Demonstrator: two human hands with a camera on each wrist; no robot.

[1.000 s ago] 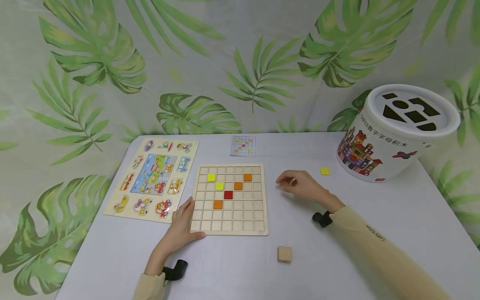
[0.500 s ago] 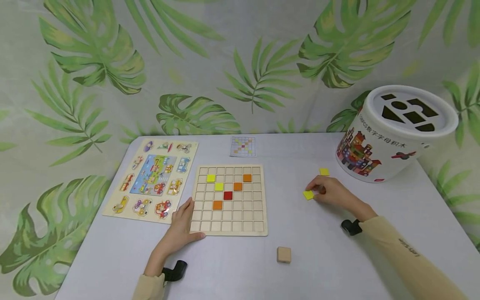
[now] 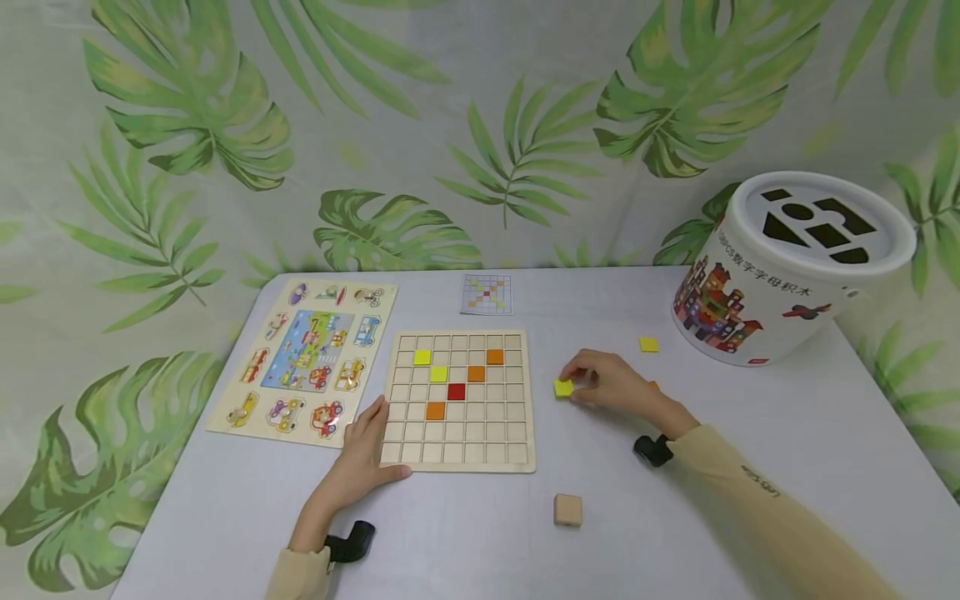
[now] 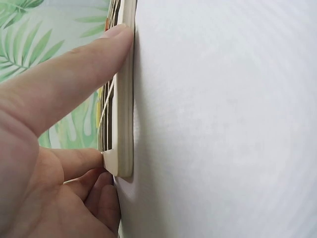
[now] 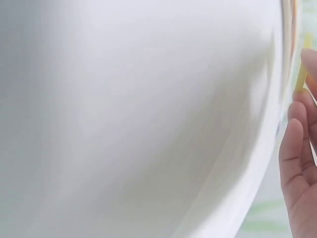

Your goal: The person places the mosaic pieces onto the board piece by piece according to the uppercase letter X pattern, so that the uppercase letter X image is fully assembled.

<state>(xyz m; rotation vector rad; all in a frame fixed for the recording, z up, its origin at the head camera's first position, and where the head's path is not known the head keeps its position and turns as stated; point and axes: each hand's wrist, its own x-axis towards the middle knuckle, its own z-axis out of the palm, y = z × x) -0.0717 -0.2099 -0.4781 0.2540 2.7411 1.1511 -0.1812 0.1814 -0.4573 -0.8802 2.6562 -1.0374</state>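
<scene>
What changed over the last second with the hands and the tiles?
The right hand reached right, picked up a yellow tile and carried it left toward the grid board. The left hand stayed on the board's corner; the board's tiles and the wooden cube did not move.

Chinese characters, 数字字母积木, are printed in dark type along the upper side wall of the white bucket (image 3: 757, 292) at the right of the frame, preceded by small lettering that cannot be made out. A short dark mark is seen on the right sleeve (image 3: 757, 482) at the lower right, too small to be read. No other writing can be read.
</scene>
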